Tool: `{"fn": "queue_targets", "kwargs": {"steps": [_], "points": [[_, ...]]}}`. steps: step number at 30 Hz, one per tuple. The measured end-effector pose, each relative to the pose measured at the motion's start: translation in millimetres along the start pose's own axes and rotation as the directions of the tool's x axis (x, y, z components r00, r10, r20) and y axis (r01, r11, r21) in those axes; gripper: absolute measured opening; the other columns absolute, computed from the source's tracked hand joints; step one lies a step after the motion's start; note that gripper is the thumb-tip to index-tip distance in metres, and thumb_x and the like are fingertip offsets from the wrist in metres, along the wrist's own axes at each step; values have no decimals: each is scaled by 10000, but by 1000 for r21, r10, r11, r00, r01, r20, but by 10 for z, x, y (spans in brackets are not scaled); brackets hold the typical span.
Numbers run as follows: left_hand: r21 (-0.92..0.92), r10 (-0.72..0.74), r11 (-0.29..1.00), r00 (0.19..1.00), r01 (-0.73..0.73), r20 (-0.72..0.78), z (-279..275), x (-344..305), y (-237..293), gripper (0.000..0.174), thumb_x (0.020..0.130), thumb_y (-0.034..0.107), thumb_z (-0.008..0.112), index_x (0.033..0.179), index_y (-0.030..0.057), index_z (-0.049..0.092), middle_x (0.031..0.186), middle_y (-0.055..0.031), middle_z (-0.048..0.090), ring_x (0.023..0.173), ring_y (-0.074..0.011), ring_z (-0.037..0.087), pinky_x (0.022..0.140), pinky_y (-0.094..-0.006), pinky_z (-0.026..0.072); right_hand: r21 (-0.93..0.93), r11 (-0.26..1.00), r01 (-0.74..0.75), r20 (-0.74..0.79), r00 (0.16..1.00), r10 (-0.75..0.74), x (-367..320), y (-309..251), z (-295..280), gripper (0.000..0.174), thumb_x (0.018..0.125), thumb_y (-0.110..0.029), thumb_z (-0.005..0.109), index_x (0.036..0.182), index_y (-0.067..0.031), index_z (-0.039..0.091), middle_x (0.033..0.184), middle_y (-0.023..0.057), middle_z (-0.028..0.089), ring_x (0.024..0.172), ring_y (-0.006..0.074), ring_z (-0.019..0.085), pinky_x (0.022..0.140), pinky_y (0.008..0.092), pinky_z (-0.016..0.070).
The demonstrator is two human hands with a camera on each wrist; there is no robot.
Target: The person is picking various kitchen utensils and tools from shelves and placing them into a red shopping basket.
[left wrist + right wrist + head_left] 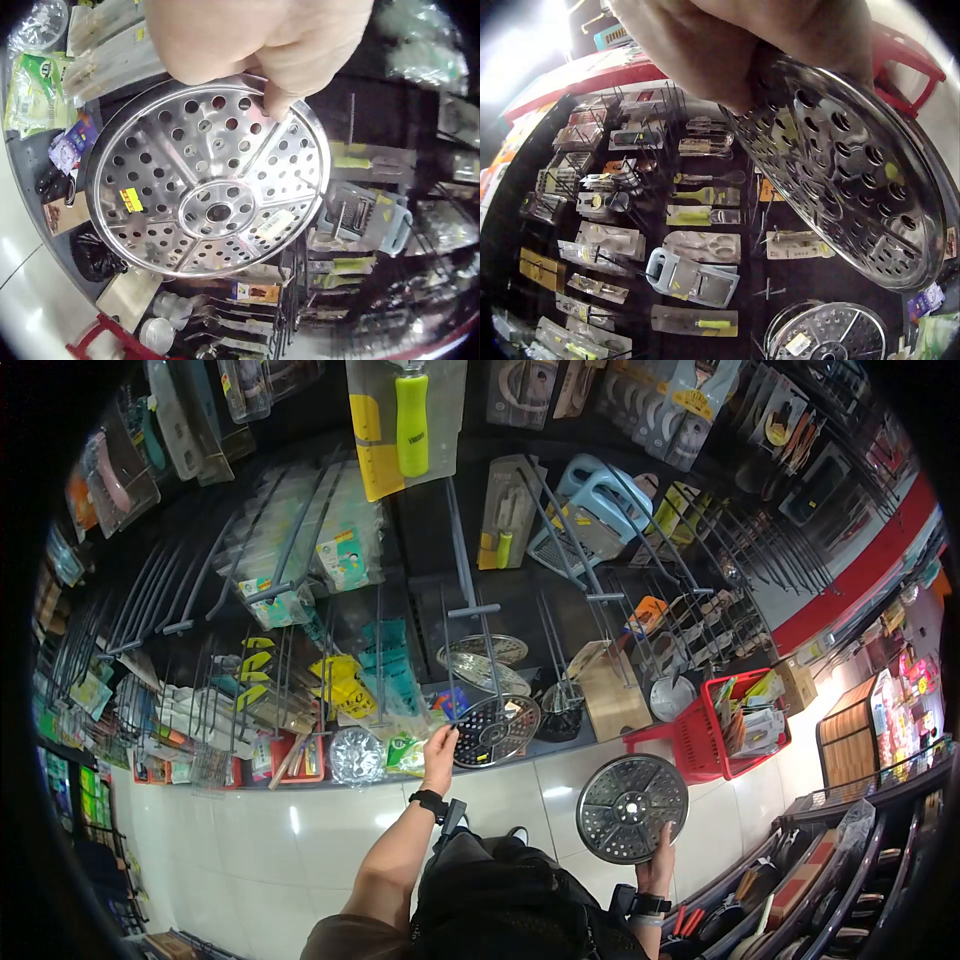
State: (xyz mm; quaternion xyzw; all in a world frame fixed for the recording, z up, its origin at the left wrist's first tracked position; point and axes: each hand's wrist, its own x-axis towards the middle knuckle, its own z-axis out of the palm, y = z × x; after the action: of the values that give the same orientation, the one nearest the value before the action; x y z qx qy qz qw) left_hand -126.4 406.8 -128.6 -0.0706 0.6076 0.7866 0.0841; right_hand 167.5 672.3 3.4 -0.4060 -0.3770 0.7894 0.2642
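Note:
My left hand [438, 758] pinches the rim of a round perforated metal steamer plate [478, 745] in front of the shelf. In the left wrist view this shiny steamer plate [154, 199] faces the camera, with a yellow price sticker and a white barcode label on it. My right hand [657, 865] grips the edge of a second perforated steamer plate [612, 800], out over the floor to the right. The right wrist view shows that plate [832, 172] tilted, the fingers at its upper edge. More round metal plates [483, 668] hang behind the left one.
A red shopping basket [700, 740] with packaged goods stands right of the plates. Metal display hooks [460, 560] jut out from the rack, with a blue grater [590, 510] among the packs. Wooden boards [615, 700] lean low down. Shelves with pans [740, 900] flank the right side.

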Motion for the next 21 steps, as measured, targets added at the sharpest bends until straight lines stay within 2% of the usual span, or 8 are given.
{"fn": "queue_targets", "kwargs": {"steps": [4, 7, 9, 11, 14, 19, 21], "points": [[6, -7, 1000, 999, 7, 52, -116, 28, -64, 234, 875, 119, 591, 1060, -25, 594, 857, 32, 554, 775, -53, 472, 711, -199, 389, -26, 1000, -8, 3, 1000, 8, -10, -10, 44, 484, 939, -349, 461, 1233, 35, 430, 1177, 153, 551, 998, 253, 590, 838, 384, 507], [-30, -18, 999, 999, 19, 30, -131, 44, -73, 244, 878, 123, 586, 1075, -20, 592, 869, 31, 557, 783, -53, 473, 723, -195, 388, -41, 999, -17, -4, 1000, 17, 45, 35, 11, 486, 939, -350, 461, 1236, 33, 428, 1182, 150, 548, 1003, 249, 586, 833, 382, 508], [-21, -20, 1000, 999, 20, 28, -124, 68, -55, 248, 879, 126, 585, 1081, -19, 591, 876, 32, 561, 788, -52, 474, 725, -194, 389, -29, 1000, 2, -23, 1000, -3, 66, 51, 59, 481, 934, -362, 468, 1215, 28, 439, 1134, 151, 574, 926, 256, 612, 763, 389, 531], [-12, -19, 1000, 1000, 19, 24, -117, 68, -45, 253, 880, 129, 583, 1087, -17, 590, 883, 32, 564, 792, -50, 476, 726, -194, 391, -57, 998, -25, 3, 1000, 25, 42, 19, 114, 482, 937, -359, 463, 1220, 29, 438, 1153, 148, 563, 952, 254, 604, 786, 386, 525], [113, 4, 994, 1000, -7, 28, -98, 35, 4, 254, 877, 140, 588, 1064, -31, 599, 916, 6, 605, 814, -64, 505, 751, -207, 411, -85, 995, -55, 39, 998, 58, 66, 24, 133, 479, 939, -357, 456, 1224, 28, 436, 1168, 143, 554, 971, 253, 599, 802, 385, 522], [191, 70, 980, 997, -62, -33, -82, 82, -110, 248, 868, 131, 595, 1054, -34, 600, 919, -21, 627, 812, -81, 526, 746, -223, 427, -72, 997, -30, 71, 997, 35, 84, 54, 194, 473, 940, -357, 454, 1227, 17, 434, 1157, 138, 560, 962, 254, 601, 786, 398, 530], [220, 112, 970, 993, -101, -34, -62, 154, -183, 241, 863, 124, 597, 1047, -31, 602, 914, -30, 632, 809, -86, 532, 741, -227, 432, -74, 997, -27, 20, 999, 29, 60, 47, 259, 443, 945, -347, 449, 1174, 31, 470, 1084, 130, 596, 895, 237, 617, 755, 379, 527]]}}
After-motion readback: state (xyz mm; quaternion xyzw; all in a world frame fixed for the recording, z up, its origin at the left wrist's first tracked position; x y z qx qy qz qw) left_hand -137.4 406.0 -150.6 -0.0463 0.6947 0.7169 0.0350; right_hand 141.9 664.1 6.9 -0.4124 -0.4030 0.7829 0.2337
